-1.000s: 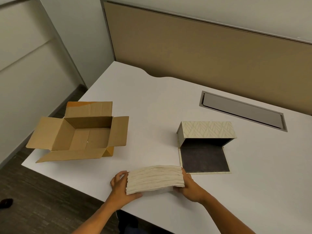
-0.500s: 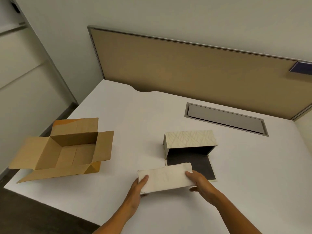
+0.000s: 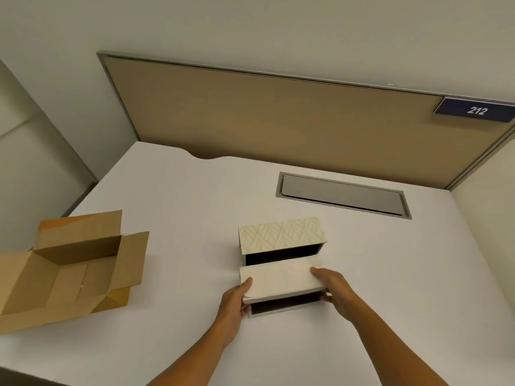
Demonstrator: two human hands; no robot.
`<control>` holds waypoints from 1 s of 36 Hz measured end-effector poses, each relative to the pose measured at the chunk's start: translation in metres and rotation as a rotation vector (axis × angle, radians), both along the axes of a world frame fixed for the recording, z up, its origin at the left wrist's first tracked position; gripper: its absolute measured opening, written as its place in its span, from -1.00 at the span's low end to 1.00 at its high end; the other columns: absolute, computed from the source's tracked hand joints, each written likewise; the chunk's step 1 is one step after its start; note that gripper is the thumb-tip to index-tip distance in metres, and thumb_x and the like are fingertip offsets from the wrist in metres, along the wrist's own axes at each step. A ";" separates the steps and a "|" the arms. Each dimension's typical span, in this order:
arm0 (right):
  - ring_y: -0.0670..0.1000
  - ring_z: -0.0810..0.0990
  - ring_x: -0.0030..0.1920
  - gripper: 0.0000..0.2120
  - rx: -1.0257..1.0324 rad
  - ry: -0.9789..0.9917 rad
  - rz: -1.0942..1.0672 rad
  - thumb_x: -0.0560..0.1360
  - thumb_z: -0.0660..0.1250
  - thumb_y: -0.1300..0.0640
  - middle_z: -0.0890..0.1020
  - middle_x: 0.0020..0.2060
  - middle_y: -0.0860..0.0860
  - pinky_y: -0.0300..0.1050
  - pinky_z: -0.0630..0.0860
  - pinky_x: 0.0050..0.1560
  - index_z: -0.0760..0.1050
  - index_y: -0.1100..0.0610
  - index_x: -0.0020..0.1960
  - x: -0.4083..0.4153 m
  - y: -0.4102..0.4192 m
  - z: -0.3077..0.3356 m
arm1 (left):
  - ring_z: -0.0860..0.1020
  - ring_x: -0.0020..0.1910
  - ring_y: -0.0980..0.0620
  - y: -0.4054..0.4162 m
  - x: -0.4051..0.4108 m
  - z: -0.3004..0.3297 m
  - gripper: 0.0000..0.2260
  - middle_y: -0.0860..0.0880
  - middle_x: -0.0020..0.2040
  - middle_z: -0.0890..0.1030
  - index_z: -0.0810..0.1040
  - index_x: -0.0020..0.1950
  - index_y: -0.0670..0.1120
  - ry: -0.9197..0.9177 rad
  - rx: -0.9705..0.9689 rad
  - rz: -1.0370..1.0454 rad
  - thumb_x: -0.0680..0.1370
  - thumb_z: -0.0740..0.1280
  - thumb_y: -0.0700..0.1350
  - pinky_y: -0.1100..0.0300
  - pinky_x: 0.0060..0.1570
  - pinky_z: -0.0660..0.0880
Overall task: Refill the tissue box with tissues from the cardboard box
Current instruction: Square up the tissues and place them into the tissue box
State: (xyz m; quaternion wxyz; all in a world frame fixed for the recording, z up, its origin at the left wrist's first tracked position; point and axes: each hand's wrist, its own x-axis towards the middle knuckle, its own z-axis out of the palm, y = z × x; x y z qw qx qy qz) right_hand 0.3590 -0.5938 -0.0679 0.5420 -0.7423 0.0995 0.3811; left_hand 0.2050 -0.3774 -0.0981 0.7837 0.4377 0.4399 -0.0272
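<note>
A leaf-patterned tissue box (image 3: 281, 234) lies on its side mid-table, its dark opening facing me and its flap (image 3: 281, 307) folded flat on the table. A white stack of tissues (image 3: 278, 280) hovers over that flap, right in front of the opening. My left hand (image 3: 237, 300) grips the stack's left end and my right hand (image 3: 333, 289) grips its right end. The brown cardboard box (image 3: 69, 271) sits open at the left, with nothing visible inside.
The white table (image 3: 181, 204) ends at a tan partition panel (image 3: 264, 115) at the back. A grey cable hatch (image 3: 342, 195) is set into the table behind the tissue box. A sign reading 212 (image 3: 475, 110) hangs at the upper right.
Both hands have carried the tissue stack away from the table's near edge and to the right, over the tissue box's flap. The camera has tilted up.
</note>
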 end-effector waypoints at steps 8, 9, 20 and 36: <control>0.19 0.48 0.30 -0.52 0.012 0.039 -0.032 0.55 0.39 -0.04 0.54 0.29 0.12 0.15 0.49 0.32 0.44 0.16 0.37 0.021 -0.004 -0.009 | 0.58 0.06 -0.12 0.002 0.023 -0.002 -0.72 -0.15 0.05 0.67 0.61 0.08 -0.10 0.068 -0.021 -0.007 0.49 0.44 0.05 0.10 -0.03 0.53; 0.19 0.49 0.29 -0.53 0.015 0.044 -0.037 0.55 0.39 -0.04 0.54 0.28 0.12 0.15 0.49 0.31 0.44 0.15 0.37 0.024 -0.004 -0.011 | 0.58 0.07 -0.12 0.003 0.025 -0.003 -0.71 -0.16 0.05 0.67 0.61 0.10 -0.11 0.071 -0.021 -0.014 0.49 0.45 0.05 0.10 -0.03 0.52; 0.17 0.51 0.25 -0.55 0.032 0.081 -0.061 0.52 0.43 -0.02 0.56 0.23 0.12 0.11 0.51 0.27 0.46 0.16 0.32 0.044 0.002 -0.019 | 0.58 0.09 -0.15 0.008 0.038 -0.011 -0.70 -0.18 0.04 0.68 0.62 0.10 -0.15 0.101 0.002 -0.015 0.48 0.46 0.03 0.08 0.00 0.54; 0.10 0.55 0.16 -0.64 0.019 0.067 -0.057 0.50 0.46 -0.03 0.59 0.15 0.07 0.02 0.54 0.12 0.49 0.11 0.20 0.052 0.002 -0.031 | 0.58 0.06 -0.17 0.005 0.055 -0.014 -0.70 -0.20 0.03 0.64 0.58 0.03 -0.20 0.158 0.207 0.044 0.50 0.45 0.02 0.02 0.04 0.57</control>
